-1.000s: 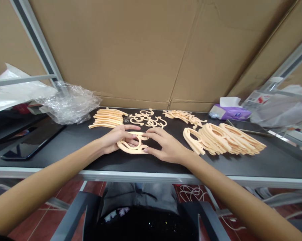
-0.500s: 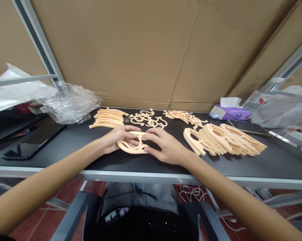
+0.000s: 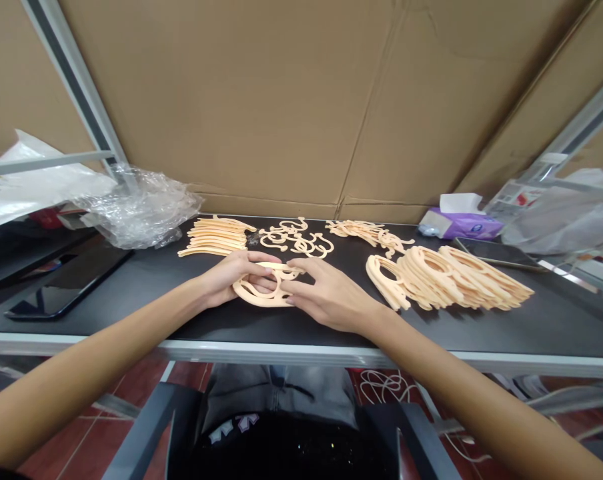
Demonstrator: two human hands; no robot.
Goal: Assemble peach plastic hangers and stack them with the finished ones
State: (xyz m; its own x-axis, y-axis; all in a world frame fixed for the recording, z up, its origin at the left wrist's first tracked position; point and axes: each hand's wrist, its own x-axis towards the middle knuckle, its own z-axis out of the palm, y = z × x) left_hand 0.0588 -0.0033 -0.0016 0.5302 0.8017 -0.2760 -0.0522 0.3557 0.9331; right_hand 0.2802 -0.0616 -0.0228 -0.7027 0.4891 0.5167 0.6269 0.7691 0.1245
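Close to the table's front edge, a peach plastic folding hanger (image 3: 259, 301) with curved, looped arms is held between both hands. My left hand (image 3: 227, 277) grips its left side, thumb on top and fingers passing behind the openings. At the other end, the fingers of my right hand (image 3: 329, 293) are closed on the hanger and cover part of it. Behind the hands lie several loose peach hooks (image 3: 309, 245). A row of slim curved hanger arms (image 3: 216, 237) is to their left, and more small pieces (image 3: 364, 231) are heaped to their right.
Folded hangers (image 3: 446, 277) overlap in a pile on the right of the black table (image 3: 301, 330). A purple tissue pack (image 3: 469, 224) and a tablet-like device (image 3: 499, 254) are behind them. Clear plastic wrap (image 3: 141, 203) and a dark phone (image 3: 69, 280) lie left. Cardboard (image 3: 261, 100) stands behind.
The right fingers have shifted along the hanger's right end, and the looped parts sit slightly differently. My left hand keeps its grip in nearly the same place.
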